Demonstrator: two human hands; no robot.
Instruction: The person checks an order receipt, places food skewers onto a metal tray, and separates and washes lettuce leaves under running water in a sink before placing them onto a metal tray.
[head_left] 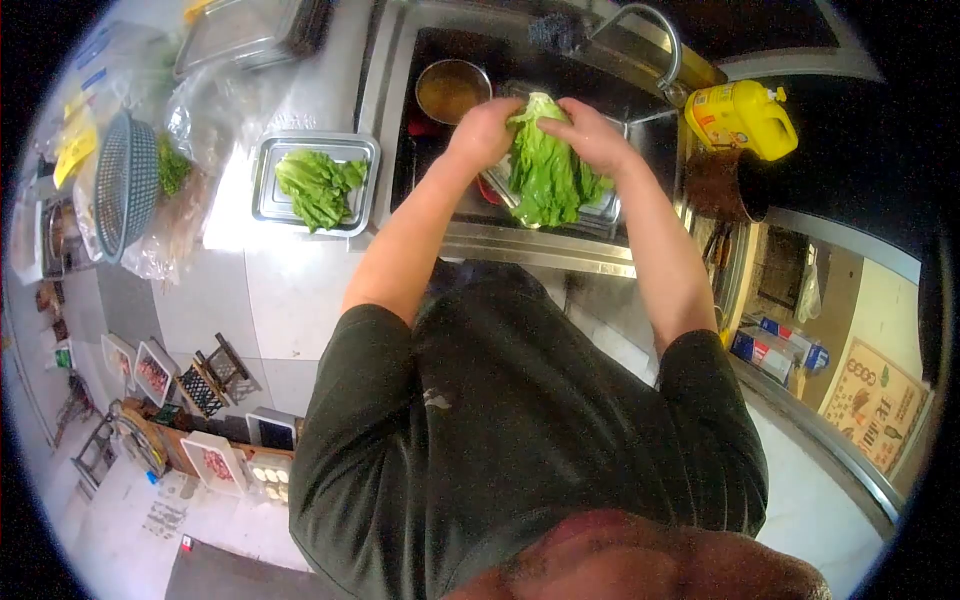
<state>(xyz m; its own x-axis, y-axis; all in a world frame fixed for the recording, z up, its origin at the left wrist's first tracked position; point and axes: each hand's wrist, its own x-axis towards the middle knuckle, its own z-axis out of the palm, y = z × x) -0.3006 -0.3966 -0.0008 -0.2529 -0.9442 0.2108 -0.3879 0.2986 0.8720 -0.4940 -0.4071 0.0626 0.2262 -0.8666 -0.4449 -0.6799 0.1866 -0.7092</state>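
There are two hands, one left hand (485, 133) and one right hand (592, 138). There are two bunches of green leaves, one bunch (548, 170) at top middle and another bunch (318, 190) at upper left. There is one yellow jug (735, 118), one tap (660, 30), one round pan (453, 93) and one blue-gray basket (127, 185).

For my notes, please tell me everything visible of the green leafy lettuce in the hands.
The green leafy lettuce has a pale base and wrinkled leaves that look glossy. The bare left hand and bare right hand hold it near the base, leaves spreading out, over the metal-rimmed sink. Whether it touches anything beneath cannot be told.
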